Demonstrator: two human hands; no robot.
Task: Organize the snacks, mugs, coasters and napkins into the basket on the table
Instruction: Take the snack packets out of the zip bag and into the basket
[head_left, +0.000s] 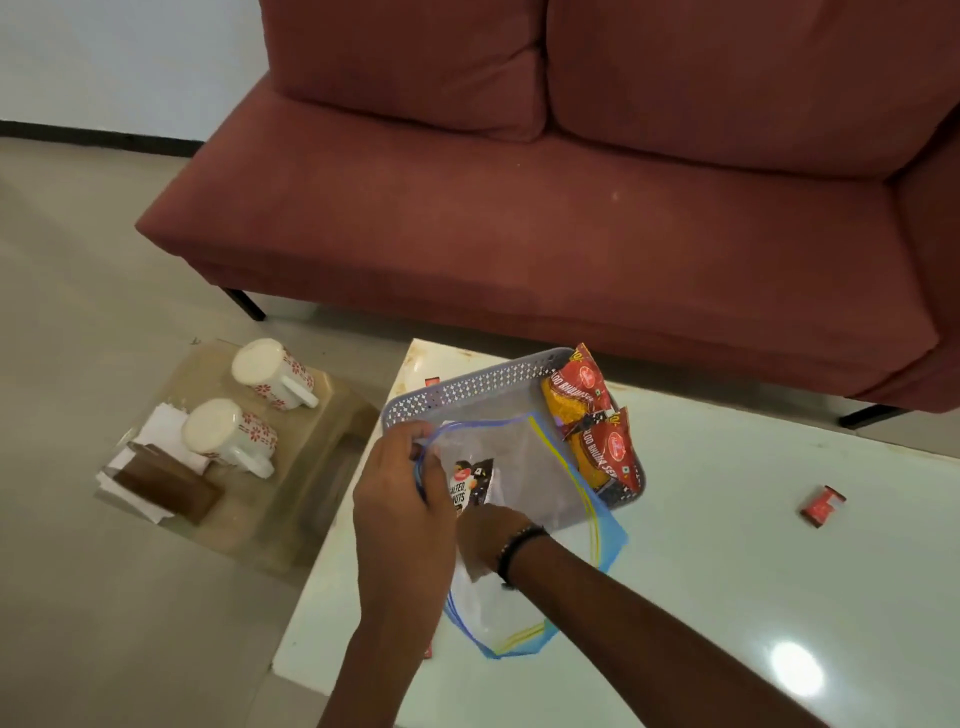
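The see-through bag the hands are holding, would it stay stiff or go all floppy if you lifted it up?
Probably floppy: the clear plastic bag already sags and creases over the basket. It looks light, with thin film and only a peanut packet visible inside. It may be a bit slippery, since the left hand pinches its rim while the right hand reaches in.

Domestic living room: red upholstered sofa, low white desk before it, tiled floor.
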